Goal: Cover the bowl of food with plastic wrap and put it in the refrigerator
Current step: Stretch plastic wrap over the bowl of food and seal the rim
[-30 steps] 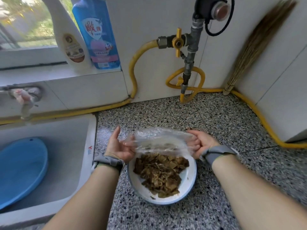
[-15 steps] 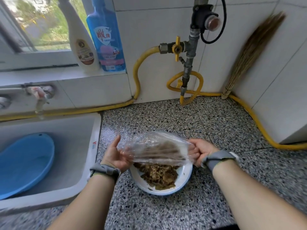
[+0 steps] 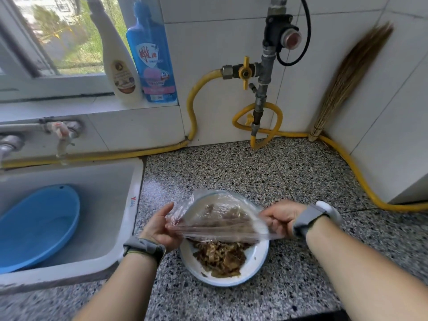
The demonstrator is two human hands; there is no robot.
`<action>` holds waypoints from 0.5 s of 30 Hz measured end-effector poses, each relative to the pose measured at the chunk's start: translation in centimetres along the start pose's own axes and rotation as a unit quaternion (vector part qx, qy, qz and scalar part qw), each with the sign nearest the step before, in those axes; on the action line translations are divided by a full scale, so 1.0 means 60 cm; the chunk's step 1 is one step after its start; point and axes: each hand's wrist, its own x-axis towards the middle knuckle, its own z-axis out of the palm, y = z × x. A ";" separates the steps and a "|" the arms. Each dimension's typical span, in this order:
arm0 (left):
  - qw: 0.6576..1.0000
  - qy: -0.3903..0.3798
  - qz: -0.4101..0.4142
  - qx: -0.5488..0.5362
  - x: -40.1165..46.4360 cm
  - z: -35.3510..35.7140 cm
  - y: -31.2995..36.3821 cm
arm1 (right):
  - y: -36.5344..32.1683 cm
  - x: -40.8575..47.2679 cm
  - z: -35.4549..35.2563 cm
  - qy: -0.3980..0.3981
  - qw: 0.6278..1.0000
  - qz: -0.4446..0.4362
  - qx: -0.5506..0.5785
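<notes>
Plastic wrap is being held stretched over a white bowl that is sitting on the speckled granite counter, just beside the sink. Its left edge is being pinched by the left hand, whose fingers are closed on the film while the thumb is raised. Its right edge is being gripped by the right hand, curled into a closed fist around the bunched film. The sheet is thin, clear and wrinkled, and is being pulled taut between the hands; the far part of the bowl is being covered by it, while the near part is being left open. Brown, shredded food is being shown in that open part and dimly through the film. The bowl is round, shallow and glossy, with a pale blue rim. Grey bands are being worn on both wrists. An oval blue plastic basin is lying in the sink.
</notes>
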 end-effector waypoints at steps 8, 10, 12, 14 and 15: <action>0.997 0.046 0.032 -0.052 0.007 0.000 0.002 | 0.014 -0.007 -0.002 -0.035 0.996 0.000 -0.081; 0.996 0.055 0.029 -0.064 0.013 -0.004 0.006 | 0.016 -0.009 0.000 -0.030 0.994 -0.014 -0.107; 0.996 0.053 0.024 -0.061 0.016 -0.004 0.007 | 0.015 -0.009 0.005 -0.018 0.991 -0.027 -0.130; 0.998 0.039 0.018 -0.047 0.015 -0.001 0.007 | 0.011 -0.007 0.012 0.007 0.987 -0.039 -0.153; 0.999 0.027 0.014 -0.039 0.013 0.002 0.006 | 0.010 -0.006 0.016 0.025 0.985 -0.046 -0.165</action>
